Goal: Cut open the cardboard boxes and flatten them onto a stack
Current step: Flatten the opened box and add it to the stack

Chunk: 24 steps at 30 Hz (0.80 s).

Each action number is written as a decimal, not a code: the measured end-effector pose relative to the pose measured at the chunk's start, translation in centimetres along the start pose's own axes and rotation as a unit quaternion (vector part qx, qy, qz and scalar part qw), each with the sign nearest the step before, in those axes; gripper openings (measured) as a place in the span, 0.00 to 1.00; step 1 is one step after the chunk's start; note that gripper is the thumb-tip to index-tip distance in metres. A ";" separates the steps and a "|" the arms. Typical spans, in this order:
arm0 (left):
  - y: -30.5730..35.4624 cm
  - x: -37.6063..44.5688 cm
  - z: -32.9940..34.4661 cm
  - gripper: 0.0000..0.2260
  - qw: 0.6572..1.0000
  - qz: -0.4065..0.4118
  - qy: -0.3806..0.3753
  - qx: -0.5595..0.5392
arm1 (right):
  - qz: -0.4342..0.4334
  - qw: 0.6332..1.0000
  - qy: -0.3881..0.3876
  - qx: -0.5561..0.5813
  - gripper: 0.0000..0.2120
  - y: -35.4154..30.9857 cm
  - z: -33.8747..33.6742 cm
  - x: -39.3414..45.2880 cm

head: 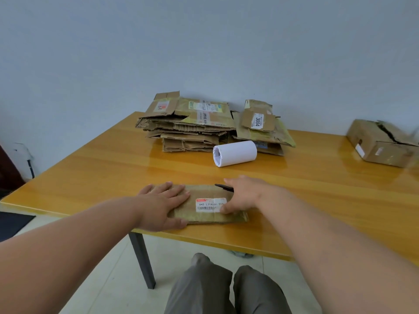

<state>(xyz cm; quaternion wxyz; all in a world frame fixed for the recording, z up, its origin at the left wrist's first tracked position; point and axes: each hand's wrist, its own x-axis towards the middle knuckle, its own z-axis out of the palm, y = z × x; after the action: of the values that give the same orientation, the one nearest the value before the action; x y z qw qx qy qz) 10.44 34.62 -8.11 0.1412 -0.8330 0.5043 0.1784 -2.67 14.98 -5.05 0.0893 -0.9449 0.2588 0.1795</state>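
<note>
A small flattened cardboard box (204,205) with a white barcode label lies near the front edge of the yellow table (90,177). My left hand (163,205) presses flat on its left end, fingers straight. My right hand (242,196) rests on its right end with the thumb on the label. A thin black cutter (223,187) sticks out from between that hand's fingers and thumb. A stack of flattened boxes (188,125) lies at the back of the table. A smaller pile (260,125) sits beside it. An unflattened box (381,143) with a torn top stands at the far right.
A white paper roll (235,152) lies on its side in front of the piles. A pale wall stands right behind the table. Below the front edge I see a grey table leg (141,259), my knees (226,288) and tiled floor.
</note>
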 end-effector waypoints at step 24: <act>1.8 2.5 -5.1 0.48 0.749 -0.150 0.325 -0.558 | -0.106 0.902 0.164 0.386 0.15 3.1 -4.4 -2.1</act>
<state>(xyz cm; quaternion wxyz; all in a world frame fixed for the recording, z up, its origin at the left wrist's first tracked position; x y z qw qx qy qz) 10.66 29.68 -4.72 -0.4962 -0.8362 0.1987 0.1231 -4.69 12.16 -0.40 0.4220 -0.8743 0.2166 -0.1025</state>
